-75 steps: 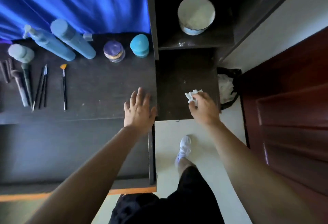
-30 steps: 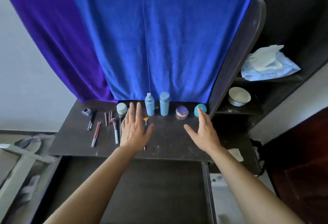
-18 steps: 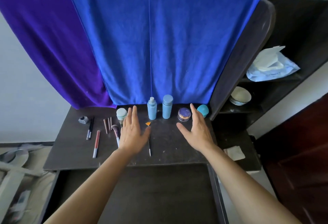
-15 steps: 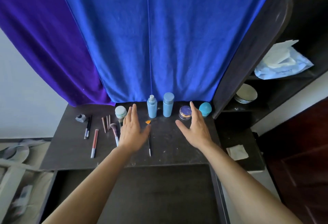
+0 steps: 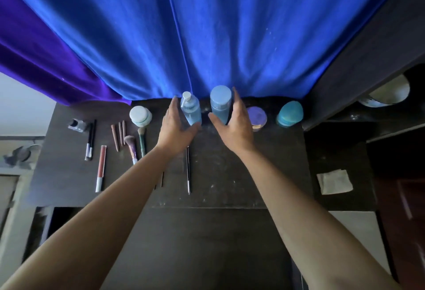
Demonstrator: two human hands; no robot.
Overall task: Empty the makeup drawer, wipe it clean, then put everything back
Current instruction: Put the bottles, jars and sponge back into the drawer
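Note:
The dark drawer (image 5: pixel 195 250) stands pulled out below the dresser top (image 5: pixel 230 174), and nothing lies in it. Two blue bottles stand at the back of the top. My left hand (image 5: pixel 177 126) cups the pump bottle (image 5: pixel 191 111), fingers on its left and thumb at its base. My right hand (image 5: pixel 233 124) brackets the flat-capped bottle (image 5: pixel 219 103), thumb in front and fingers on its right. Both bottles still stand on the top. A folded white wipe (image 5: pixel 334 181) lies on the side shelf at the right.
Along the back stand a white-lidded jar (image 5: pixel 140 115), a purple compact (image 5: pixel 257 115) and a teal egg-shaped case (image 5: pixel 289 114). Brushes (image 5: pixel 132 146), pencils (image 5: pixel 119 133), a lip gloss (image 5: pixel 101 168) and a thin brush (image 5: pixel 188 170) lie at the left. A blue cloth (image 5: pixel 207 32) hangs behind.
My right hand has let go of the wipe, which now lies on the side shelf. Both hands have moved up the dresser top and come around the two blue bottles.

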